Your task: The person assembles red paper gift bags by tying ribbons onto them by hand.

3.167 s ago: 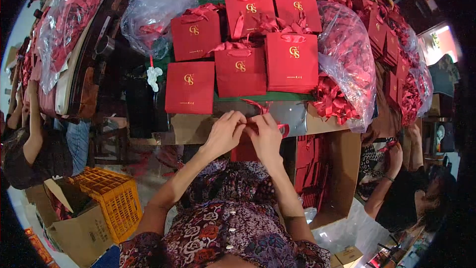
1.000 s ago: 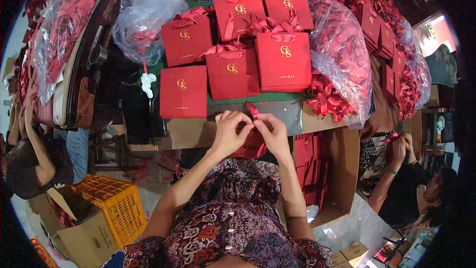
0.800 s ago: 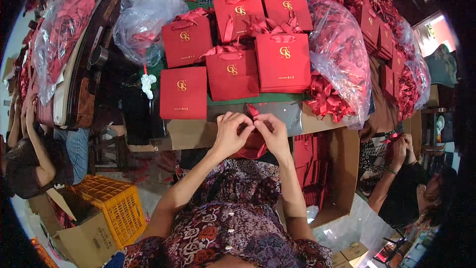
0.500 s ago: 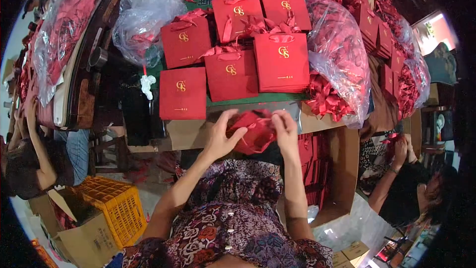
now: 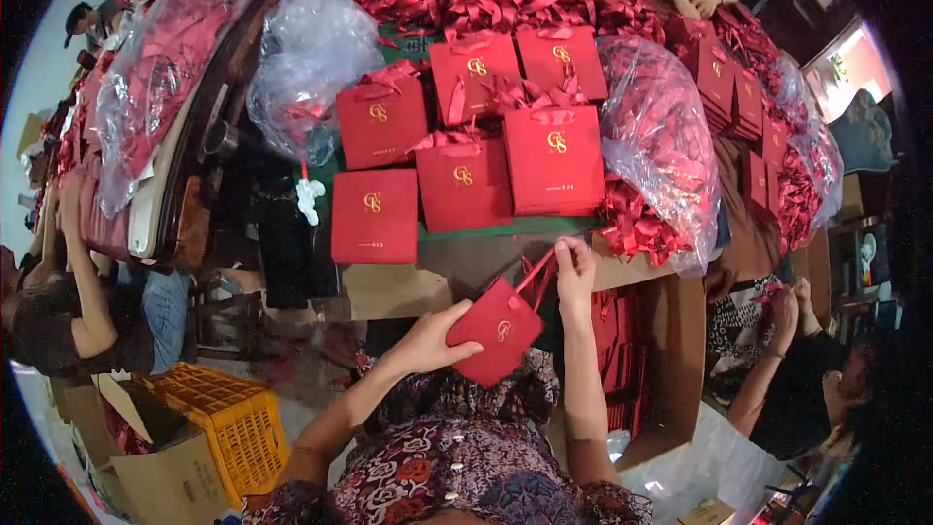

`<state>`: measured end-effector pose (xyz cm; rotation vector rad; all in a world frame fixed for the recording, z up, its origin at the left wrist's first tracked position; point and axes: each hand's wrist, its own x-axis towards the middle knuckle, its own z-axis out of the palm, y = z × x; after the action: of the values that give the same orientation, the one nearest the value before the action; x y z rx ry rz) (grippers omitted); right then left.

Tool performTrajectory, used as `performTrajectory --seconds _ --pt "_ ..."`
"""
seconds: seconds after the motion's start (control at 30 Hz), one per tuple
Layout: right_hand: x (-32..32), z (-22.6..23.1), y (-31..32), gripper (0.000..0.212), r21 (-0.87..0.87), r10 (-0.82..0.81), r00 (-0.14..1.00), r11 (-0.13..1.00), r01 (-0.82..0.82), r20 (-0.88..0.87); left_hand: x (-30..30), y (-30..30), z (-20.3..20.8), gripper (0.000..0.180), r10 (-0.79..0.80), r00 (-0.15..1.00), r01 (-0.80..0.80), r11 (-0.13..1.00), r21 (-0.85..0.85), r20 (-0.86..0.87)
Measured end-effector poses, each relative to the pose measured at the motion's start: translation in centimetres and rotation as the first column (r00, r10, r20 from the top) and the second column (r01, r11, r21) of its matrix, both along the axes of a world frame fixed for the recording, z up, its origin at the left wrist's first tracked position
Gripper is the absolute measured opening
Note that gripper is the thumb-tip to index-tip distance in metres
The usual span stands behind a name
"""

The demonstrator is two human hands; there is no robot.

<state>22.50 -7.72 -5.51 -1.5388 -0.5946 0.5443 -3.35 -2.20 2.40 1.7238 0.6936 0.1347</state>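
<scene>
A small red gift bag (image 5: pixel 496 332) with a gold emblem is tilted in front of my body. My left hand (image 5: pixel 433 340) grips it by the left side, thumb across its front. Above its right corner, my right hand (image 5: pixel 575 277) pinches the end of the red ribbon (image 5: pixel 535 274), stretched up from the bag's top edge. Beyond my hands, several stacks of red bags stand on the green-topped table; the nearest are a flat stack at the left (image 5: pixel 375 219) and a thicker stack (image 5: pixel 554 160) with ribbon handles at the right.
A clear plastic sack of red ribbons (image 5: pixel 661 146) lies right of the stacks. Loose ribbons (image 5: pixel 476 0) are heaped behind. A cardboard box (image 5: pixel 671 369) holding red bags stands below at right, a yellow crate (image 5: pixel 238 428) at lower left. Other people work at both sides and the far end.
The bag was bunched between both hands; now its front faces up, lower and nearer me. My right hand has drawn the ribbon up and away from it.
</scene>
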Motion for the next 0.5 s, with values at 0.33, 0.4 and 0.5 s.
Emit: performTrajectory --seconds 0.33,0.4,0.5 --pt "-0.7 2.0 -1.2 0.023 -0.003 0.031 0.998 1.0 -0.031 0.06 -0.3 3.4 1.5 0.053 0.495 0.814 -0.543 0.835 0.094 0.303" --pt "-2.2 2.1 -1.3 0.016 0.066 0.051 0.997 0.996 -0.055 0.056 0.8 5.7 1.7 0.045 0.553 0.734 -0.611 0.791 0.028 0.395" --pt "-4.0 1.8 -1.4 0.012 0.042 0.076 0.967 0.995 -0.089 0.243 3.4 8.6 1.0 0.039 0.577 0.649 -0.651 0.759 -0.031 0.497"
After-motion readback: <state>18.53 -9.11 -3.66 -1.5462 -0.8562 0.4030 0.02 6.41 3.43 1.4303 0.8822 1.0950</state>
